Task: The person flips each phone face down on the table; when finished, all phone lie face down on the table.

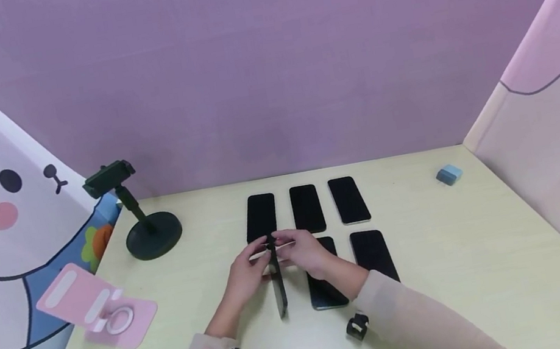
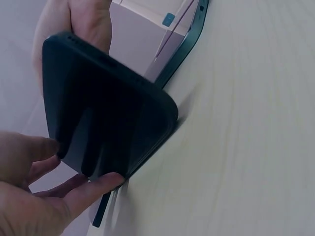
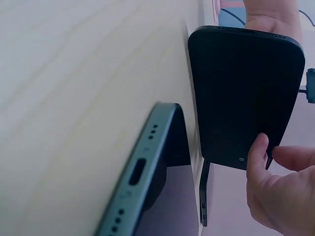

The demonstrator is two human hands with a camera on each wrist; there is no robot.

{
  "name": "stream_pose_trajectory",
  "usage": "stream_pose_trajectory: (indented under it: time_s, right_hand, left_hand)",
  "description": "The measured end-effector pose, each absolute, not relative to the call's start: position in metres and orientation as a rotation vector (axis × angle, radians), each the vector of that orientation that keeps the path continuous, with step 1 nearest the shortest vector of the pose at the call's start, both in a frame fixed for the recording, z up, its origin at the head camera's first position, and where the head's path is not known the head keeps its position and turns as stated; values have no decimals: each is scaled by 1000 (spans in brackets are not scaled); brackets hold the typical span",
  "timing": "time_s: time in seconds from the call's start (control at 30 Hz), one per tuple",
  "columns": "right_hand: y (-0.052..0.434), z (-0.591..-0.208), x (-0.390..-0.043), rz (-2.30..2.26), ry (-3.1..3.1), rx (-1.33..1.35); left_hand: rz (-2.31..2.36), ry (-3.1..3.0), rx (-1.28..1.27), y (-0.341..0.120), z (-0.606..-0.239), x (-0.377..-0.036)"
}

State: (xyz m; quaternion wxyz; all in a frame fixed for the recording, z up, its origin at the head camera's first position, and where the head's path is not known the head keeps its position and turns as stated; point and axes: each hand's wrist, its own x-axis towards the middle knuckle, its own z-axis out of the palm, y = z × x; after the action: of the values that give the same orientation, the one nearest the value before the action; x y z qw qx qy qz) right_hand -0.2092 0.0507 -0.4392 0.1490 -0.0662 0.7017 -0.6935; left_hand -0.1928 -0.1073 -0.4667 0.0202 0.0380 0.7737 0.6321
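Observation:
A dark smartphone (image 1: pixel 279 289) stands on its long edge at the middle of the table, its near end toward the person. My left hand (image 1: pixel 245 274) grips its far end from the left, and my right hand (image 1: pixel 305 252) holds the same end from the right. In the left wrist view, fingers (image 2: pixel 96 189) lie along the edge of the glossy face, which mirrors them. Seen from the right wrist, the other face (image 3: pixel 241 93) looks matte, with a fingertip (image 3: pixel 258 147) pressed on it. Below my right wrist lies another black phone (image 1: pixel 328 293), partly hidden by the hand.
Three phones lie in a back row: left (image 1: pixel 260 215), middle (image 1: pixel 307 209) and right (image 1: pixel 349 200). Another phone (image 1: pixel 374 254) lies under the right forearm. A black stand (image 1: pixel 154 236) and a pink folding holder (image 1: pixel 136 328) are at the left; a small blue block (image 1: pixel 449 174) sits far right.

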Motion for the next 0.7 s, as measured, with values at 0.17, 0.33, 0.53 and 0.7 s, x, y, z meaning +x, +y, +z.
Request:
stream_pose_trajectory:
  time_s: [0.17, 0.33, 0.53, 0.7]
  right_hand:
    - [50, -433, -206, -2009, 2025, -211]
    - [49, -433, -207, -2004, 2030, -191]
    - [48, -439, -212, -2008, 2002, -193]
    - [47, -440, -213, -2016, 1988, -194]
  left_hand:
    - [2080, 2317, 95, -104, -468, -192]
    - [2085, 2309, 111, -104, -453, -186]
    - [2103, 2295, 109, -106, -467, -195]
    - [2129, 2286, 119, -108, -467, -194]
